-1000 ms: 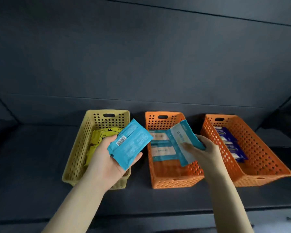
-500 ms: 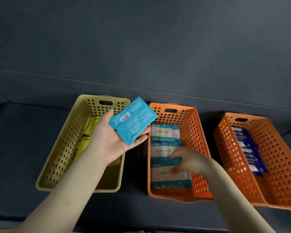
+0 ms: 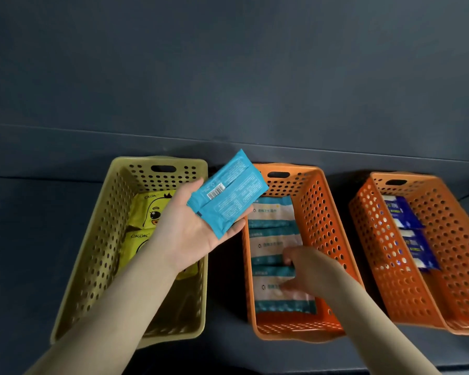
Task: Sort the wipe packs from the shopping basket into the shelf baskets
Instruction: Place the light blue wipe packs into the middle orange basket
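head view shows the left hand [image 3: 190, 234] palm up above the gap between the yellow basket [image 3: 98, 239] and the middle orange basket [image 3: 324, 212]. a blue wipe pack [image 3: 229, 197] lies on its straight fingers; the grip is not closed, the thumb only stands beside the pack edge. the right hand [image 3: 312, 269] is down in the middle orange basket on the white and teal packs [image 3: 271, 220], but it is blurred, so i cannot tell if its grip holds the nearest pack or only presses it. the blue pack looks light, soft and flat, and its smooth film may slide off an open palm. i would take it across the short width, thumb on top and fingers under, not by the thin sealed end.
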Action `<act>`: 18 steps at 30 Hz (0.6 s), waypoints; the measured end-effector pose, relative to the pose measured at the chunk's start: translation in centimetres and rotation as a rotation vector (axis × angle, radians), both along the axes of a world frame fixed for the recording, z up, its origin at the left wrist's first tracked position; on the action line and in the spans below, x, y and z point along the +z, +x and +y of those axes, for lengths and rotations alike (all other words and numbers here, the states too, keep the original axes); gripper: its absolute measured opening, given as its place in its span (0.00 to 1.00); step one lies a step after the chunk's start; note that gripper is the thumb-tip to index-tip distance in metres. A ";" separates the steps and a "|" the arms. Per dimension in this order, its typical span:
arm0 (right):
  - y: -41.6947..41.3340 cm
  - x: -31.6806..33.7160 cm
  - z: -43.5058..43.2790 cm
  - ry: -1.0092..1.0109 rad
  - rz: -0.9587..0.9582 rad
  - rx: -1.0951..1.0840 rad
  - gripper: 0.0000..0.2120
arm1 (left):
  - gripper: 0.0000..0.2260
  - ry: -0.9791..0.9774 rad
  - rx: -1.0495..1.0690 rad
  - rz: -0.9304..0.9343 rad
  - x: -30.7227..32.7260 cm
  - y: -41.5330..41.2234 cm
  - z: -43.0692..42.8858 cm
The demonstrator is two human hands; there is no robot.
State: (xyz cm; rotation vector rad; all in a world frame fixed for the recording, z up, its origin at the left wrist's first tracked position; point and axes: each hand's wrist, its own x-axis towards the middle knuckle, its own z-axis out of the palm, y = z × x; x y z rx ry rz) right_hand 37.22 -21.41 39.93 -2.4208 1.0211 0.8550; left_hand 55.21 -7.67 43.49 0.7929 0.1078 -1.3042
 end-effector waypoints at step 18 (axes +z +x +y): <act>0.2 -0.8 -1.7 0.043 -0.309 -0.044 0.12 | 0.15 -0.028 -0.058 -0.268 1.3 -0.9 -0.1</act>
